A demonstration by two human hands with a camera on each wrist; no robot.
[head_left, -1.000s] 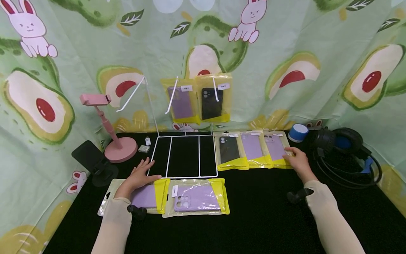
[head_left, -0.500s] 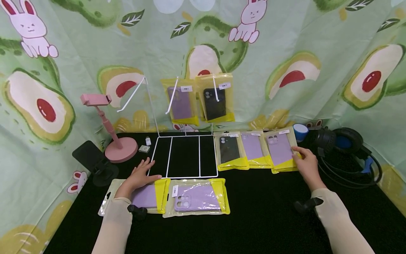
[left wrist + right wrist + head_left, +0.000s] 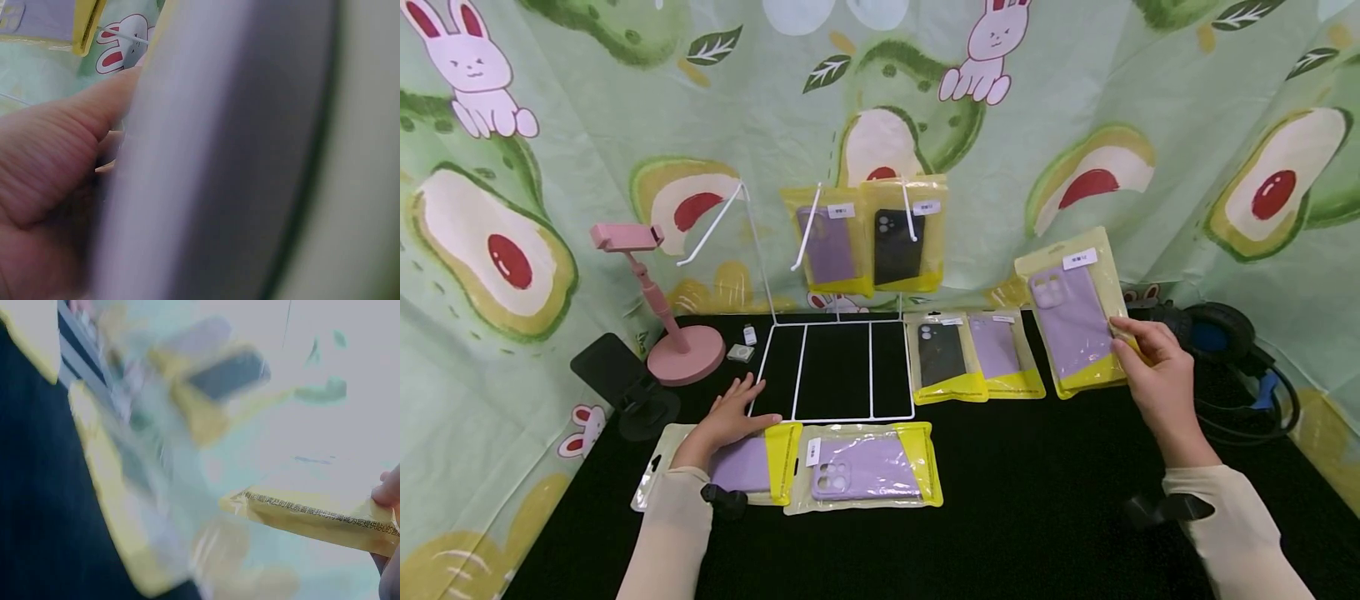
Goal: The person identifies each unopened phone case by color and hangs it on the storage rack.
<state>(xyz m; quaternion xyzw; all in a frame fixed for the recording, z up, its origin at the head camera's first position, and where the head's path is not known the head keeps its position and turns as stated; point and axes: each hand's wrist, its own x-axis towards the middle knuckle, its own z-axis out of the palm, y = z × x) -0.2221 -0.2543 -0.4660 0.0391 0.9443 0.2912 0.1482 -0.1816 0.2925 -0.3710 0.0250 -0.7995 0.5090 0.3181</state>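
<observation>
A white wire display rack (image 3: pixel 820 333) stands on the black table (image 3: pixel 1015 500). The right hand (image 3: pixel 1157 379) pinches a packaged purple phone case (image 3: pixel 1075 312), raised above the table's right side. The left hand (image 3: pixel 726 421) rests flat, fingers straight, on another packaged purple case (image 3: pixel 741 465) at the front left.

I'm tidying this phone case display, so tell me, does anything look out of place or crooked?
Mostly tidy. One purple case packet is off the table, tilted, pinched by the right hand. The packet under the left hand lies sideways beside another sideways one, unlike the upright row. Nothing looks damaged.
</observation>
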